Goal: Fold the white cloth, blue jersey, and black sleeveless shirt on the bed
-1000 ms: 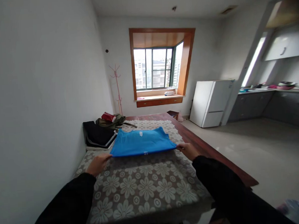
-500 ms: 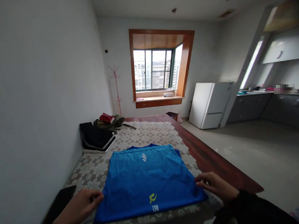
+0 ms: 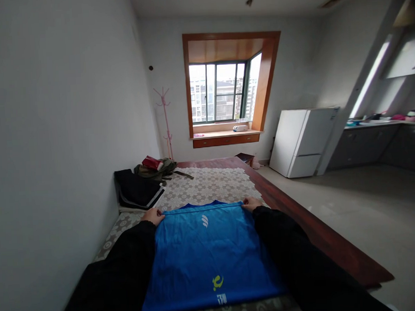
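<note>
A blue shirt (image 3: 205, 253) with a white logo and yellow print lies flat on the flower-patterned tablecloth (image 3: 209, 185) of a long wooden table (image 3: 316, 235). My left hand (image 3: 153, 216) pinches the shirt's far left corner. My right hand (image 3: 251, 203) pinches its far right corner. Both black-sleeved arms stretch along the shirt's two sides and cover its edges.
A folded stack of dark clothes (image 3: 138, 190) and a green bag with a red item (image 3: 155, 166) lie at the table's far left by the wall. Beyond stand a pink coat rack (image 3: 166, 120), a window, a white fridge (image 3: 306, 141) and a kitchen counter (image 3: 380, 139).
One second ago I held the shirt's edge raised farther out; half a second ago it lay spread with my hands at its near corners. Both hands have since reached forward to the far corners.
</note>
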A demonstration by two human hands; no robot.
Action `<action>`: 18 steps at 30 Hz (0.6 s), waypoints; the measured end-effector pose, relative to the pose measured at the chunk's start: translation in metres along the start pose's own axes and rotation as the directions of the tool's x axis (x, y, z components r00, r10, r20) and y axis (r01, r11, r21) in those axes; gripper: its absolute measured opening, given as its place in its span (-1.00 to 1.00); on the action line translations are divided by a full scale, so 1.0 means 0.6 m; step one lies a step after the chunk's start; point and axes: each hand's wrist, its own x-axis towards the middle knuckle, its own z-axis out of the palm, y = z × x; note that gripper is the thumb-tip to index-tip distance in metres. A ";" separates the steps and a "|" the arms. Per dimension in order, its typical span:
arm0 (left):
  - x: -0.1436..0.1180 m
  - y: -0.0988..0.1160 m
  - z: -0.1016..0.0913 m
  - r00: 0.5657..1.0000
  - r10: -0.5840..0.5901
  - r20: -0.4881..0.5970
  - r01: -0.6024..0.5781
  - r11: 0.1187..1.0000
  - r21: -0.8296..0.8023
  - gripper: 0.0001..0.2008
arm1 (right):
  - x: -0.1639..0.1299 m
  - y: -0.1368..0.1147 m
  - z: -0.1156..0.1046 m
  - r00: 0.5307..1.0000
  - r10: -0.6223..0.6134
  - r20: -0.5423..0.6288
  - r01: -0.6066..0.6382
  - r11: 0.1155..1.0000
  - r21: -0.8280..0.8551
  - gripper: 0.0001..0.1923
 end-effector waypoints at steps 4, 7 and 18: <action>-0.008 0.013 -0.005 0.998 0.046 -0.040 -0.052 0.985 -0.162 -0.72 | -0.015 0.005 -0.006 0.997 -0.055 -0.044 0.061 0.990 0.128 -0.84; -0.052 0.011 -0.031 0.989 0.133 -0.067 -0.147 0.942 -0.303 -0.70 | -0.059 0.025 -0.033 0.991 -0.131 -0.034 0.136 0.954 0.267 -0.76; -0.100 0.006 -0.025 0.978 0.206 0.030 -0.197 0.964 -0.179 -0.77 | -0.088 0.054 -0.031 0.980 -0.183 0.075 0.178 0.982 0.063 -0.74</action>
